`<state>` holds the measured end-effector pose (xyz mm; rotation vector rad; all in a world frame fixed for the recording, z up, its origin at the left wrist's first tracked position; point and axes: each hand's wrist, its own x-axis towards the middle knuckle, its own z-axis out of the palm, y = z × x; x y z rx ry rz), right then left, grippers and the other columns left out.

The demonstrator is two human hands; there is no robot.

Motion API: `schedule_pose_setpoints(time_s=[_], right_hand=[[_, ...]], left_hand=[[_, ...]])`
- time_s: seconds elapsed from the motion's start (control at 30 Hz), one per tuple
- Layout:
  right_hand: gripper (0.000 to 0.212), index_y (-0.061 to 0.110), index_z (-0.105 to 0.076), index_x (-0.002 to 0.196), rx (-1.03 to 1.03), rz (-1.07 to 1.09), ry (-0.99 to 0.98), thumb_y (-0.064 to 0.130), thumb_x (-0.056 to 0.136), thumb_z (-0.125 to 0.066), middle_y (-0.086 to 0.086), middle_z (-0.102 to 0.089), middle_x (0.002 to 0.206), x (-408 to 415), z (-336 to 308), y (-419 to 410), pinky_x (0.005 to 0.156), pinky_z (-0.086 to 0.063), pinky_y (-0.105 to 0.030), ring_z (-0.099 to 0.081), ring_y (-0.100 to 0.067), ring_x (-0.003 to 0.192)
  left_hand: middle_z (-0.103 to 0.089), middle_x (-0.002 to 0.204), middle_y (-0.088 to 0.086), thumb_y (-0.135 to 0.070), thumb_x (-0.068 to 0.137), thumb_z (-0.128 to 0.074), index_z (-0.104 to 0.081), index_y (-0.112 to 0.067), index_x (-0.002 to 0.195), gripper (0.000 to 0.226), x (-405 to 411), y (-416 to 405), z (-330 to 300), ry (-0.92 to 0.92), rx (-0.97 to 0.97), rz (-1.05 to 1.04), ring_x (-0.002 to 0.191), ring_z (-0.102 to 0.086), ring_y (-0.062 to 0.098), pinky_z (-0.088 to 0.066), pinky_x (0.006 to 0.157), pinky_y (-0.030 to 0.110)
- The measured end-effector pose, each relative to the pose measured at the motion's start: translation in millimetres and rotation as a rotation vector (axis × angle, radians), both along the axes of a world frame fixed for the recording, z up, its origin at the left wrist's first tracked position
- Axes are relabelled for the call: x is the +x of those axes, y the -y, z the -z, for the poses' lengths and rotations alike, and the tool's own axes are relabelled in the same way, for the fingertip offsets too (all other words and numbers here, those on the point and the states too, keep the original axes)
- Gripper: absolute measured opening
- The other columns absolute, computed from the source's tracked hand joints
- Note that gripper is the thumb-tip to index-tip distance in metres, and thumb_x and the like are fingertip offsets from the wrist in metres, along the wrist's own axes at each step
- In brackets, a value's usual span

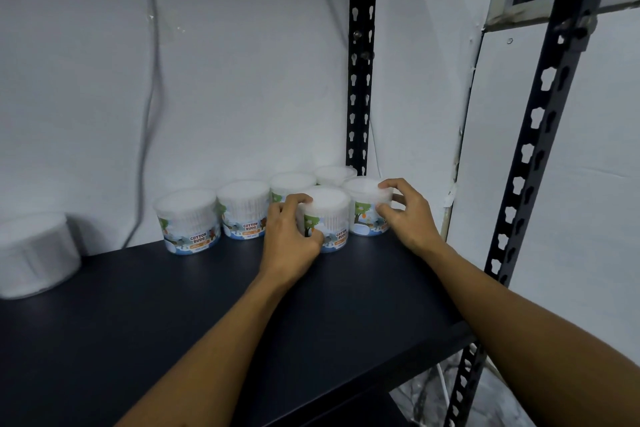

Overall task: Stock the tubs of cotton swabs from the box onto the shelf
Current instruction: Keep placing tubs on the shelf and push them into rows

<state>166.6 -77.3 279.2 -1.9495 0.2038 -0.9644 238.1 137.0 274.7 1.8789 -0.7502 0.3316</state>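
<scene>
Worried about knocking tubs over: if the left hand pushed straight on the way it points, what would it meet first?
Probably the tub in the back row, right behind the front tub that the left hand grips; depth between them is unclear.

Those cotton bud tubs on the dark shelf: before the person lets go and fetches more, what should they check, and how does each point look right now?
1. Left hand grips the front tub: ok.
2. Right hand holds the right tub by its fingertips: ok.
3. Both tubs stand upright on the shelf: ok.
4. Labels face forward: front tub ok, right tub partly hidden by fingers, cannot tell.
5. Back row tubs upright against the wall: ok.
6. Free shelf space in front for more tubs: ok.
</scene>
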Motion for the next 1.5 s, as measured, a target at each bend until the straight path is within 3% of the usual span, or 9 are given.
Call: schedule_pose_setpoints(time_s=[0.1,0.23,0.5,0.7,0.8,0.87,1.0,1.33,1.5], right_hand=[[0.038,0.024,-0.058,0.111,0.019,-0.008,0.011,0.004,0.080,-0.062,0.000,-0.055,0.125,0,0,-1,0.080,-0.055,-0.024,-0.057,-0.017,0.108],[0.036,0.021,-0.059,0.111,0.072,-0.018,0.024,0.002,0.081,-0.063,-0.001,-0.059,0.121,-4,-1,-3,0.068,-0.051,-0.012,-0.058,-0.018,0.106],[0.029,0.022,-0.063,0.108,0.074,0.005,0.033,0.010,0.082,-0.067,0.006,-0.061,0.119,-8,0,-5,0.068,-0.050,-0.011,-0.061,-0.016,0.103],[0.044,0.026,-0.056,0.122,-0.008,0.086,0.027,0.016,0.082,-0.068,0.002,-0.052,0.123,-7,1,-3,0.073,-0.046,-0.014,-0.058,-0.016,0.102],[0.042,0.026,-0.057,0.120,0.045,0.082,0.033,0.022,0.078,-0.062,0.001,-0.055,0.122,-8,1,-2,0.077,-0.048,-0.023,-0.058,-0.019,0.103],[0.038,0.023,-0.059,0.115,0.043,0.063,0.024,0.019,0.078,-0.060,0.001,-0.059,0.118,-8,0,-2,0.070,-0.046,-0.015,-0.060,-0.018,0.100],[0.033,0.021,-0.060,0.113,0.013,0.064,0.015,0.007,0.083,-0.061,0.002,-0.061,0.117,-8,0,-3,0.064,-0.045,-0.008,-0.061,-0.016,0.097],[0.031,0.020,-0.063,0.109,0.004,0.092,0.028,0.009,0.081,-0.065,-0.001,-0.062,0.116,-8,1,-2,0.072,-0.045,-0.014,-0.060,-0.016,0.101],[0.027,0.021,-0.064,0.107,0.007,0.100,0.033,0.013,0.082,-0.067,-0.002,-0.062,0.116,-8,1,-1,0.072,-0.045,-0.013,-0.060,-0.017,0.100]], left_hand=[[-0.041,0.119,0.001,-0.010,0.075,-0.069,-0.050,-0.031,0.118,0.052,0,-1,1,-0.009,0.000,0.003,0.107,-0.051,0.019,-0.048,0.087,0.028],[-0.042,0.118,0.001,-0.011,0.076,-0.069,-0.051,-0.029,0.121,0.052,0,-2,1,-0.018,-0.012,-0.004,0.109,-0.051,0.020,-0.048,0.093,0.033],[-0.043,0.118,0.002,-0.015,0.076,-0.073,-0.053,-0.032,0.118,0.050,-1,-4,1,-0.018,-0.017,0.013,0.110,-0.052,0.021,-0.048,0.095,0.036],[-0.045,0.124,0.003,-0.018,0.076,-0.077,-0.047,-0.031,0.129,0.062,-1,-7,-1,-0.050,-0.009,0.025,0.114,-0.051,0.019,-0.047,0.096,0.033],[-0.049,0.121,0.000,-0.012,0.075,-0.079,-0.038,-0.028,0.140,0.078,0,-12,-4,-0.138,-0.022,0.090,0.109,-0.053,0.013,-0.048,0.085,0.021],[-0.051,0.116,-0.002,-0.007,0.075,-0.079,-0.035,-0.026,0.143,0.084,1,-13,-5,-0.182,-0.027,0.130,0.104,-0.054,0.010,-0.046,0.073,0.010],[-0.054,0.113,-0.004,-0.005,0.076,-0.078,-0.033,-0.029,0.143,0.085,1,-13,-4,-0.204,-0.030,0.129,0.097,-0.056,0.007,-0.045,0.061,0.006],[-0.056,0.111,-0.003,-0.008,0.078,-0.077,-0.040,-0.019,0.137,0.071,-1,-14,-7,-0.237,-0.015,0.099,0.100,-0.056,0.010,-0.045,0.081,0.020],[-0.059,0.110,-0.002,-0.010,0.078,-0.077,-0.042,-0.020,0.135,0.068,-1,-14,-7,-0.240,-0.014,0.098,0.101,-0.057,0.011,-0.044,0.084,0.023]])
